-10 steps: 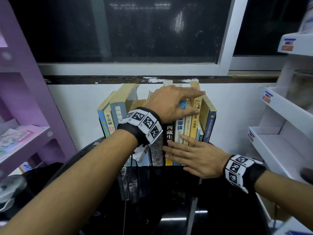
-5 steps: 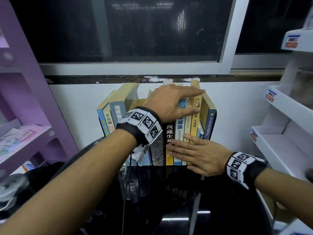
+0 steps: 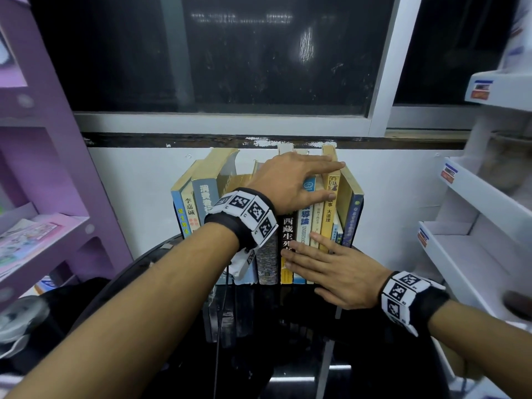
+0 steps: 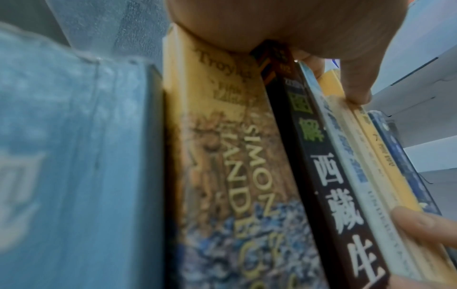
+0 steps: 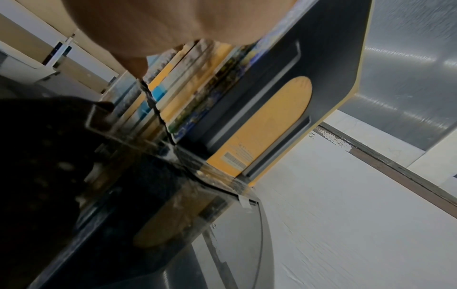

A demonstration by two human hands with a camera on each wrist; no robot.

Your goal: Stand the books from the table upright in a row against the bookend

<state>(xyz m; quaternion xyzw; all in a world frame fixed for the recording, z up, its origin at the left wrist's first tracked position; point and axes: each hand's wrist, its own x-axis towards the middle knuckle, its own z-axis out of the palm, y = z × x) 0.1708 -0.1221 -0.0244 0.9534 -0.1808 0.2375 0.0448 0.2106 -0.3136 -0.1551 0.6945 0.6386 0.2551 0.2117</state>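
A row of upright books (image 3: 288, 234) stands on the black glass table (image 3: 302, 355) against the white wall. My left hand (image 3: 325, 180) lies over the tops of the right-hand books with straight fingers, and its thumb (image 4: 356, 86) presses on the upper spines. My right hand (image 3: 305, 263) lies flat with straight fingers against the lower spines. The left wrist view shows a pale blue spine (image 4: 74, 156), a "Simon" spine (image 4: 235, 176) and a black spine (image 4: 333, 185) side by side. A dark bookend (image 5: 321, 58) with an arched cut-out stands against the last book at the right end.
A purple shelf unit (image 3: 43, 168) stands at the left and white shelves (image 3: 475, 240) at the right. A dark window (image 3: 230, 53) is above the books. A thin cable (image 3: 218, 326) hangs from my left wrist over the table.
Both hands stay on the books in nearly the same places. The right hand has edged slightly closer to the spines.
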